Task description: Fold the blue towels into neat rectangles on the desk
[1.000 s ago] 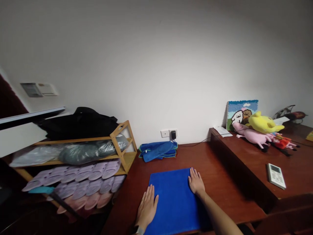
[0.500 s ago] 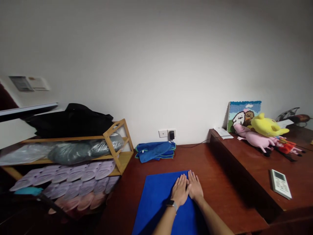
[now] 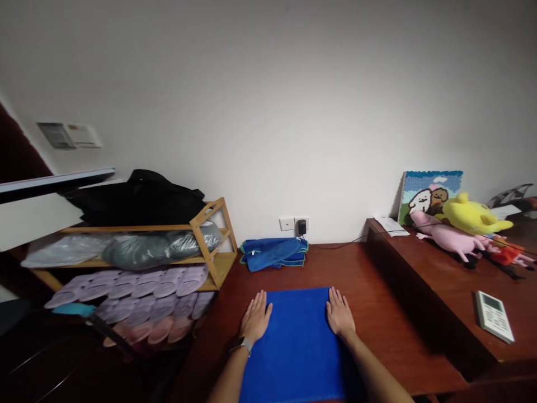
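A bright blue cloth [image 3: 297,344] lies spread flat on the reddish-brown wooden table [image 3: 335,263]. At its far left corner rests my left hand [image 3: 255,318], open and palm down, with the thumb toward the cloth and a watch on the wrist. My right hand [image 3: 340,314] lies open, palm down, by the far right corner, its fingers along the cloth's right edge. Neither hand grips anything. Behind the cloth, against the wall, sits a loose pile of blue cloths [image 3: 274,253] with green edging.
A wooden rack [image 3: 213,268] at the left holds purple slippers [image 3: 146,284] and a black bag [image 3: 142,198]. On the raised surface to the right are a white remote [image 3: 494,316], plush toys [image 3: 474,215] and a dog picture [image 3: 432,187]. A black plug [image 3: 301,226] sits in the wall socket.
My left hand has slid left from the cloth's right side to its left edge. My right hand stays near the right corner. The view has shifted slightly left.
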`<state>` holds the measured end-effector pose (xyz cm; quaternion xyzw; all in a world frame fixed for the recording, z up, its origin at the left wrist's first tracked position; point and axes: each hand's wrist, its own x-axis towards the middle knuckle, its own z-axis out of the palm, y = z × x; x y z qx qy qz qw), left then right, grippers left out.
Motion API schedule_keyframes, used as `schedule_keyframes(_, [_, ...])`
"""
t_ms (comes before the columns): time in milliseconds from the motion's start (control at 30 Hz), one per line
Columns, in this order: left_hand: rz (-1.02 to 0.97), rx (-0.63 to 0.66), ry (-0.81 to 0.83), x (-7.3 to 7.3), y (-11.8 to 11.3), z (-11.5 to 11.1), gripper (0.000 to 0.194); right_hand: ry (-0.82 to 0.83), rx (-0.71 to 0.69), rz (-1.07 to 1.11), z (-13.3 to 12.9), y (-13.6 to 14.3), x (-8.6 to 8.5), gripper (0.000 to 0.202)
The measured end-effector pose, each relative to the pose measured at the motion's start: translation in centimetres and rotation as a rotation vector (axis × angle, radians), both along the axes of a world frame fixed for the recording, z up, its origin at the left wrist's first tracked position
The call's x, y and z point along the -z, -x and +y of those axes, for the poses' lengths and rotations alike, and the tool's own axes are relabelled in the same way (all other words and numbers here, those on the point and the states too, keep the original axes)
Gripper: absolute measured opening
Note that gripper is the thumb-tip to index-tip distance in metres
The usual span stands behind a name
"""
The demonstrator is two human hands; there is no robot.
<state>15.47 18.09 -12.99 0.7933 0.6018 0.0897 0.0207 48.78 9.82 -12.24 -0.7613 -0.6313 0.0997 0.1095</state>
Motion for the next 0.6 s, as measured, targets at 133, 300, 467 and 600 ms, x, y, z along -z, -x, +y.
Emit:
schedule_keyframes(133, [0.001,-0.019,-0.017,-0.4,0.9,-0.1,0.068,0.009,0.001,-0.009,0.0,0.0,-0.1,0.067])
schedule_keyframes(300, [-0.044,0.168,-0.098,-0.7,-5.7,-3.5,0.064,0.012,-0.004,-0.014,0.1,0.0,-0.2,0.066])
schedule_keyframes(467, [-0.111,0.435,-0.078,0.4,-13.7,-8.7,0.064,-0.006,-0.002,-0.013,-0.1,0.0,-0.2,0.066])
schedule_keyframes(600, [-0.085,0.33,-0.026,0.9,-11.3,-9.2,0.066,-0.002,-0.004,-0.009,0.0,-0.1,0.1,0.066])
